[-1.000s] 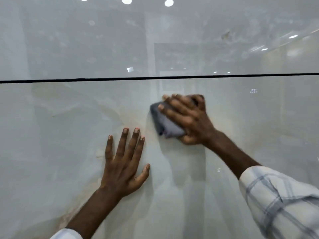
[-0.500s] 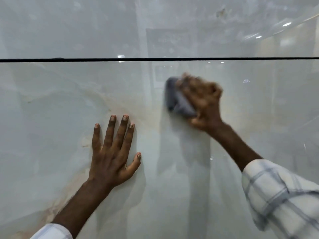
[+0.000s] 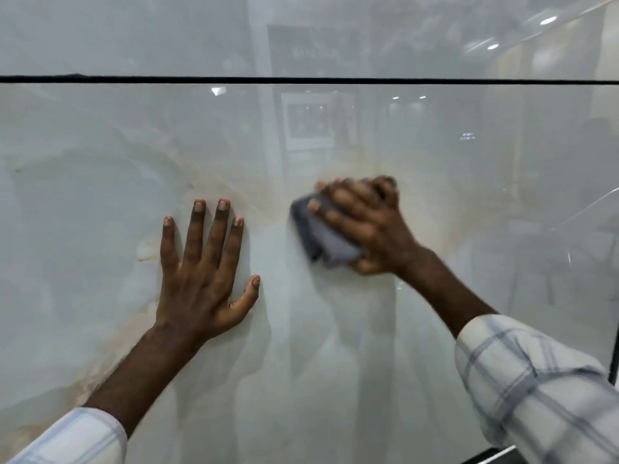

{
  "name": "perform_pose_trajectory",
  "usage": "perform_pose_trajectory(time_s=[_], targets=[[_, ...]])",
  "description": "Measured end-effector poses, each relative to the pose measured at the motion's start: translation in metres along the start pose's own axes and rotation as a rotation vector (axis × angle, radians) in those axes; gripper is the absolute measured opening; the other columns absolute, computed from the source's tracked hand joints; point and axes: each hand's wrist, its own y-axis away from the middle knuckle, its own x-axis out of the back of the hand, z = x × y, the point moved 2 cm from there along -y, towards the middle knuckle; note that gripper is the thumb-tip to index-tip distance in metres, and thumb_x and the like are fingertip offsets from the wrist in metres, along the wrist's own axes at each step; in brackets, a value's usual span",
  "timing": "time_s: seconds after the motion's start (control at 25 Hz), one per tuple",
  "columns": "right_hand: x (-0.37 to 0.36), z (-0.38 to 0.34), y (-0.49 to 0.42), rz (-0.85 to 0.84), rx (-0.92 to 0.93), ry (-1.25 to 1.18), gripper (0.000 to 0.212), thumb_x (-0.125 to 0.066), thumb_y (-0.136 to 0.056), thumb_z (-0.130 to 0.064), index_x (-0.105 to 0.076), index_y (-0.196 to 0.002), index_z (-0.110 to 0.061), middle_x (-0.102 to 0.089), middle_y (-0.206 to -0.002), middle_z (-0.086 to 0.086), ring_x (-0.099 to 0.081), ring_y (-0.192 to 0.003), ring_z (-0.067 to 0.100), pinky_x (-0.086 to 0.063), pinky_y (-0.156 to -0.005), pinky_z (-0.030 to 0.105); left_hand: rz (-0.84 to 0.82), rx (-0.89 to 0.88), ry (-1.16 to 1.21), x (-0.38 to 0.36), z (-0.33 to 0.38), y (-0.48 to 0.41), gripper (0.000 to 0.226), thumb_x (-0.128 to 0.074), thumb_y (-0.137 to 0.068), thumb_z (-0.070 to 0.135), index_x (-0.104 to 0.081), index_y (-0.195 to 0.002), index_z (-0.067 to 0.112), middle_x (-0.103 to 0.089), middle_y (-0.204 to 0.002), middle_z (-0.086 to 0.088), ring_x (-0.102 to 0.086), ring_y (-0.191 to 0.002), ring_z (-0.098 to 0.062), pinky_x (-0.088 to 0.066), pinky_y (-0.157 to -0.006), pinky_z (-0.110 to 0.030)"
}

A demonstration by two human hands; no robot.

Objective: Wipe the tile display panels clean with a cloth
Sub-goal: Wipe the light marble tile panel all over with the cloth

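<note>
Cloth [image 3: 323, 237] under right hand [image 3: 373, 229], grip curled round it, left hand [image 3: 201, 283] spread flat on tile panel [image 3: 100, 155]

No text is legible; the sign [image 3: 311, 51] reflected in the upper tile panel [image 3: 134, 35] is too blurred.

Left hand [image 3: 204, 279] flat on the lower tile panel [image 3: 100, 195], fingers straight and spread. Right hand [image 3: 368, 226] grips a folded grey cloth [image 3: 321, 236] and presses it against the same panel — just right of the left hand, not touching it. Right hand is motion-blurred. Black seam [image 3: 335, 80] splits lower panel from upper panel [image 3: 134, 35]. Checked sleeve [image 3: 536, 390] on the right forearm — glossy surface shows reflections.
</note>
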Motion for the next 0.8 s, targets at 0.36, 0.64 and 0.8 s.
perform_pose_trajectory(time_s=[0.36,0.64,0.8], targets=[[-0.021,-0.106,0.049,0.028,-0.585,-0.006,0.092,-0.065,-0.078,-0.051,-0.037,-0.16,-0.02,-0.035,-0.166,0.01,-0.038,-0.146,0.033,-0.026,-0.109,0.055,-0.028,-0.077,0.055,-0.008,0.019,0.028,0.087,-0.048,-0.097,0.051,-0.023,-0.163,-0.002,-0.014,-0.17,-0.027,-0.011,-0.157,-0.05,-0.007,-0.122,-0.074],[-0.02,-0.066,0.09,-0.025,-0.304,-0.047,0.072,-0.048,-0.093,-0.053,-0.04,-0.159,-0.025,-0.045,-0.16,0.014,-0.047,-0.142,0.031,-0.026,-0.106,0.05,-0.126,-0.143,0.105,-0.02,0.057,0.102,0.085,-0.048,-0.095,0.048,-0.027,-0.161,-0.002,-0.017,-0.17,-0.027,-0.01,-0.158,-0.047,-0.004,-0.124,-0.07],[-0.022,-0.024,0.078,0.253,-1.192,0.135,0.077,-0.054,-0.095,-0.066,-0.047,-0.155,-0.017,-0.047,-0.159,0.008,-0.052,-0.136,0.027,-0.035,-0.106,0.05,-0.126,-0.109,0.126,-0.026,0.071,0.122,0.086,-0.047,-0.096,0.047,-0.022,-0.163,-0.001,-0.01,-0.172,-0.024,-0.005,-0.16,-0.043,-0.001,-0.125,-0.068]])
